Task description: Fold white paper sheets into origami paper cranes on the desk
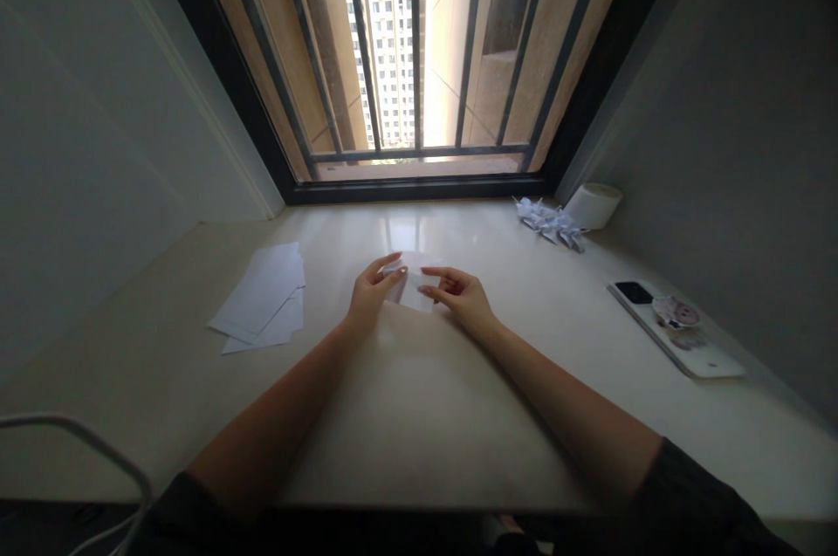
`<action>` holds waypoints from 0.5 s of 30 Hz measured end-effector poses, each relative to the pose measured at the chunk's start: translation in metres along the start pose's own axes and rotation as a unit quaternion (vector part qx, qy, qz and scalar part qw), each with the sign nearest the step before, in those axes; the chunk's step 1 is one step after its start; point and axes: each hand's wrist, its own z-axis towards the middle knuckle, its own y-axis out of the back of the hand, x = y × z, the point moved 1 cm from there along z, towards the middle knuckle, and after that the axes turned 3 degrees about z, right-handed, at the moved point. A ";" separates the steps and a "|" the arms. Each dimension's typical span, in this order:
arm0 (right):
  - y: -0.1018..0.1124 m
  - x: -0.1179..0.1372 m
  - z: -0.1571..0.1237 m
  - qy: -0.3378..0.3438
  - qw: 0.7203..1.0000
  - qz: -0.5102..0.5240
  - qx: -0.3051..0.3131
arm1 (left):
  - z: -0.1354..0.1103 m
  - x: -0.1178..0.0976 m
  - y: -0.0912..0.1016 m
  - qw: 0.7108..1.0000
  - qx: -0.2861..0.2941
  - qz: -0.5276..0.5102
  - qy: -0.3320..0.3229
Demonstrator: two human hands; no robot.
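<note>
A small white sheet of paper (412,292) is held just above the pale sill, in the middle of the head view. My left hand (370,290) grips its left side, thumb and fingers closed on it. On the opposite side, my right hand (463,296) has the paper between its thumb and curled fingers. The sheet looks bent between the hands, but its pale outline blends into the bright surface, so the exact fold is hard to make out.
Loose white sheets (262,294) lie overlapping at left. Several folded white paper pieces (551,224) sit by a white roll (594,205) at the back right. A phone (674,329) lies near the right wall. A barred window (419,189) closes the back; a white cable (98,442) curves at lower left.
</note>
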 end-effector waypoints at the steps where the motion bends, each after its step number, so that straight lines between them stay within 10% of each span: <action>1: -0.001 0.001 0.000 0.002 1.000 -0.001 0.002 | 0.000 0.000 0.000 1.000 -0.001 -0.013 0.005; 15: -0.001 0.000 -0.001 0.006 1.000 0.005 0.002 | 0.000 0.002 0.000 0.998 -0.007 0.034 -0.051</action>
